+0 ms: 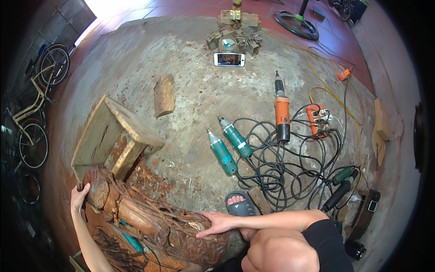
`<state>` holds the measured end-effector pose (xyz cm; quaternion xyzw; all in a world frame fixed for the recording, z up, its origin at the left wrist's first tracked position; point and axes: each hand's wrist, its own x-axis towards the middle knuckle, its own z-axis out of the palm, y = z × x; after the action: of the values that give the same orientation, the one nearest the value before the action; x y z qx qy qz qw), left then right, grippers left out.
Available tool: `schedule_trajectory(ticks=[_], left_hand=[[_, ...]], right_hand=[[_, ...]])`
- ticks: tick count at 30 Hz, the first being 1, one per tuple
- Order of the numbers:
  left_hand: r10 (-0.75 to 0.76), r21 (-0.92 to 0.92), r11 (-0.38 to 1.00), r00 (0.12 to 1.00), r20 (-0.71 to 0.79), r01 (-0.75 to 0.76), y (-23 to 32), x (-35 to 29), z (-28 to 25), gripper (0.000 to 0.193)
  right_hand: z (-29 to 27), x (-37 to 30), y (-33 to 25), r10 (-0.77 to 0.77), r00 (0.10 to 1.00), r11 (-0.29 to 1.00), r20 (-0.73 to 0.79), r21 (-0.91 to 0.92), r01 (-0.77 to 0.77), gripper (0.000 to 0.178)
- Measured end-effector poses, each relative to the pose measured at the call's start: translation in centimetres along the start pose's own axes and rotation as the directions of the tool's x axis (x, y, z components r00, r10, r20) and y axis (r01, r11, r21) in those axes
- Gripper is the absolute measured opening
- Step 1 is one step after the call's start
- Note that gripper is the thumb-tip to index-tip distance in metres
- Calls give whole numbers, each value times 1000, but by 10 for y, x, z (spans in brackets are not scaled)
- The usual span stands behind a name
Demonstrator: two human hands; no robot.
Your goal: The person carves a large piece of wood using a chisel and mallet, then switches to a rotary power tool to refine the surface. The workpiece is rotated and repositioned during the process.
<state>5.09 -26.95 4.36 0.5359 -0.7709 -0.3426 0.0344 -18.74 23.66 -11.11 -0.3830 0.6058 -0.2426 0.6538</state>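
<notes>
A long reddish-brown wood carving [154, 222] with deep relief lies slantwise in front of me at the lower left. My left hand [79, 197] is closed on its far left end, next to a wooden stand. With fingers over its upper edge and thumb spread across the face, my right hand [216, 223] grips the carving near its right end. Below the carving a green power tool [132, 242] with a cord shows partly, beside darker carved wood [113, 251]. The wooden stand [129, 131], built of thick boards, leans up behind the carving.
Two green die grinders [223, 154] and an orange one [282, 115] lie among tangled black cords [281, 177]. An orange power strip [317, 120] sits right of them. Further off are a wood block [164, 96] and a propped phone [229, 59]. My sandalled foot [239, 204] is near the carving.
</notes>
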Motion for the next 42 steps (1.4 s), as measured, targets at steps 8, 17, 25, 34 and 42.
schedule_trajectory(ticks=[8,17,25,34,42], left_hand=[[213,47,976,977,-2,-212,75,25,35,47],[257,110,960,966,38,-259,66,55,47,55],[122,115,986,992,-23,-119,59,-49,22,57],[-410,200,910,713,568,364,-57,-299,113,80],[-19,-431,762,683,730,482,-123,-333,219,48]], right_hand=[[4,-15,17,-64,989,990,-131,117,80,132],[3,-17,6,74,996,993,-44,94,-69,138],[6,-11,6,21,996,997,-81,69,-15,139],[1,-16,-3,37,993,967,110,247,-63,141],[10,-41,38,20,988,917,156,391,-81,125]])
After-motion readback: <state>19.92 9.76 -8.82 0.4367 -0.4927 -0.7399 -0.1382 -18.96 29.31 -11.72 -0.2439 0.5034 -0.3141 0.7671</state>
